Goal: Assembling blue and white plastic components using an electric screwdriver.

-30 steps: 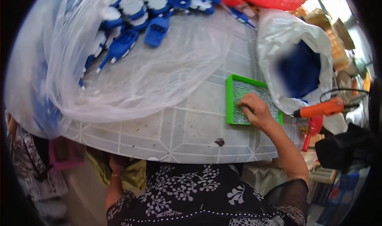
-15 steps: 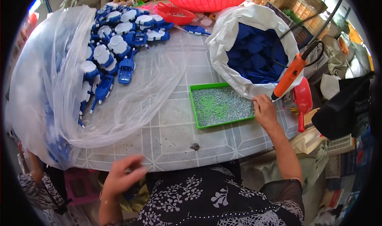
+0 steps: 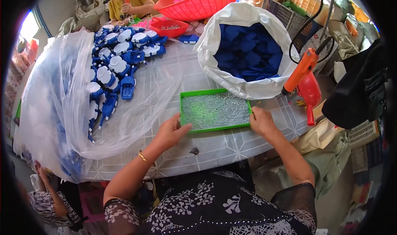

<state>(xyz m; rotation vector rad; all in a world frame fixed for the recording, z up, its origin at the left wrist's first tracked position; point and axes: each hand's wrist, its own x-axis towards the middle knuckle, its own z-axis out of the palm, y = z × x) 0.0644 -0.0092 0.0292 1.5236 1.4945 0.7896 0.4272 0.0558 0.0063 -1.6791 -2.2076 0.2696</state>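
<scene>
A shallow green tray [image 3: 219, 128] full of small silvery screws [image 3: 223, 113] lies on the table in front of me. The screws look smeared, with a greenish patch toward the left. My left hand [image 3: 170, 132] is closed on the tray's left end, its thumb along the near corner. At the opposite end my right hand [image 3: 263, 121] pinches the rim. Behind the tray stands a white sack [image 3: 206, 61] holding flat blue plastic pieces [image 3: 248, 49]. Beyond my right hand an orange electric screwdriver [image 3: 301, 71] hangs from its cord.
Blue-and-white plastic toy parts [image 3: 118, 65] spill from a clear plastic bag [image 3: 53, 98] on the left. A red scoop [image 3: 310, 96] lies right. Red baskets [image 3: 194, 5] stand at the back, where a person in yellow [image 3: 140, 3] works. A small dark lump [image 3: 194, 151] sits near me.
My left hand has come up from the near edge and taken the tray's left end. The tray has shifted slightly left, with my right hand still at its right end.
</scene>
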